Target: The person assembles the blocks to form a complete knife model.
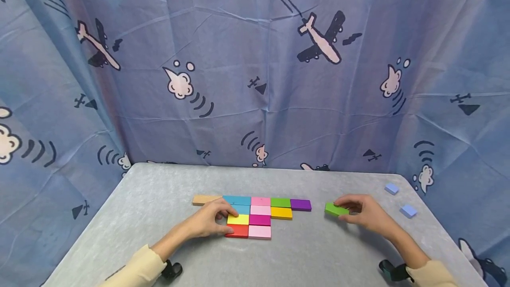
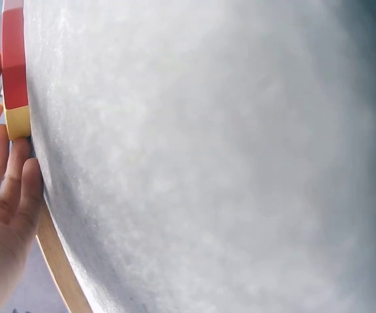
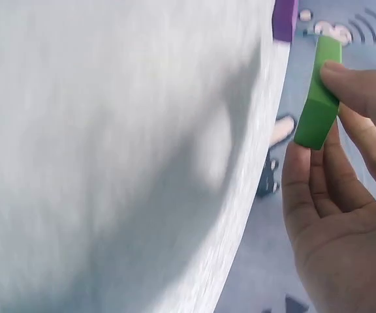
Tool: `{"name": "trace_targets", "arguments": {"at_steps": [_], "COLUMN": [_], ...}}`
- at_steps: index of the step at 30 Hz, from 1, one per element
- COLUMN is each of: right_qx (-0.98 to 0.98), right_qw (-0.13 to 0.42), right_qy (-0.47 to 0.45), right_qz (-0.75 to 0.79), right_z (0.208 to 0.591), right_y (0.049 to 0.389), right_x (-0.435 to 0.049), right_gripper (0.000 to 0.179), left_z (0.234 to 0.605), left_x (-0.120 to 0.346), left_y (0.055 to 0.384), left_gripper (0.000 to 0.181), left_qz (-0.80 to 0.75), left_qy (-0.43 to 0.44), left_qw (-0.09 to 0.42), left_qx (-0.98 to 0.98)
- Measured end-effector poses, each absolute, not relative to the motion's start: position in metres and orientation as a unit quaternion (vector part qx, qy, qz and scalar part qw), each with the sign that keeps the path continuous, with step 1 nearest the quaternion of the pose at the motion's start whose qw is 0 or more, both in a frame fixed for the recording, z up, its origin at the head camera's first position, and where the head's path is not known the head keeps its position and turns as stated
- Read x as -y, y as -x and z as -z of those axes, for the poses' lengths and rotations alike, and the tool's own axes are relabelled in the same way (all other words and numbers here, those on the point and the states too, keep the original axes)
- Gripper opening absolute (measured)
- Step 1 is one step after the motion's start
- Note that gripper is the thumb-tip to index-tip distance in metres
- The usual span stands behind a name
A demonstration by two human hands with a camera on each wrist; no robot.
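My right hand (image 1: pixel 367 213) pinches a light green block (image 1: pixel 333 209) between thumb and fingers, right of the block arrangement. In the right wrist view the green block (image 3: pixel 321 98) appears above the table surface. My left hand (image 1: pixel 207 219) touches the left side of the arrangement, thumb at the red block (image 1: pixel 240 231) and index finger by the yellow block (image 1: pixel 238 220). Its fingers look fairly straight in the left wrist view. Adjoining these are a magenta block (image 1: pixel 260 220), pink blocks, blue blocks, an amber block (image 1: pixel 281 213), a green one and a purple block (image 1: pixel 301 205).
A tan wooden block (image 1: pixel 204 199) extends the top row leftward, partly behind my left hand. Two small light blue blocks (image 1: pixel 408 211) lie apart near the table's right edge. The grey table (image 1: pixel 303 256) meets a patterned blue curtain (image 1: pixel 259 79) at the back and sides.
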State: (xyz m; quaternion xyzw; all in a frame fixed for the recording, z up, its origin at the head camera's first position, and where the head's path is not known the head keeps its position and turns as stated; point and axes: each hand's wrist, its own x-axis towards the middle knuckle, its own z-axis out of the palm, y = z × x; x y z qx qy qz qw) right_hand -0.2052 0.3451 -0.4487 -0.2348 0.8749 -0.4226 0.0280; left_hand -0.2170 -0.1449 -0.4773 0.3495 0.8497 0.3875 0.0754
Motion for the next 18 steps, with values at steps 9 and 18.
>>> {"name": "trace_targets", "arguments": {"at_steps": [9,18], "right_qx": [-0.862,-0.867], "right_qw": [0.072,0.107], "right_qy": [0.267,0.272], "right_qz": [0.425,0.404], "right_z": [0.452,0.452], "right_y": [0.2,0.199], "right_x": [-0.301,-0.251], "right_gripper": [0.032,0.027], "left_z": [0.476,0.477], "left_x": [0.145,0.146], "left_y": [0.217,0.217], "left_gripper": [0.034,0.035], "left_qz": [-0.382,-0.38], "left_qy": [-0.35,-0.351], "left_qw": [0.08,0.08], "left_qx": [-0.851,-0.852]}}
